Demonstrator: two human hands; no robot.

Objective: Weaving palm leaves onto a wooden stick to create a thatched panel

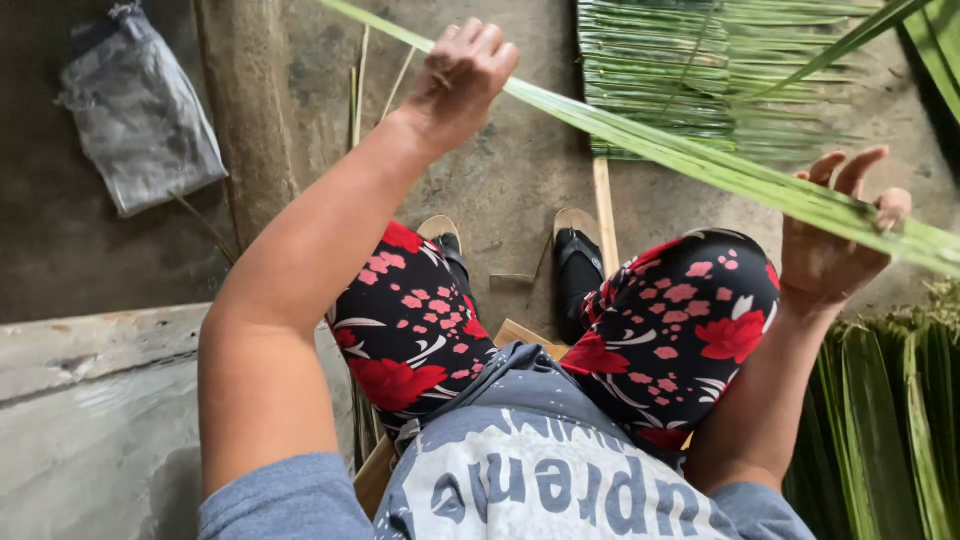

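A long green palm leaf strip (640,140) runs diagonally from the upper left to the right edge above my knees. My left hand (462,75) is stretched forward and pinches the strip near its far end. My right hand (838,228) holds the same strip lower down, thumb pressed on it and fingers spread behind. I sit with my legs in black trousers with red flowers (430,320) and my feet in sandals (578,255) on the concrete floor.
A woven panel of green leaves (680,70) lies on the floor ahead, with a wooden stick (604,210) along its edge. A bundle of green leaves (890,420) is stacked at my right. A grey plastic bag (140,110) lies at the upper left.
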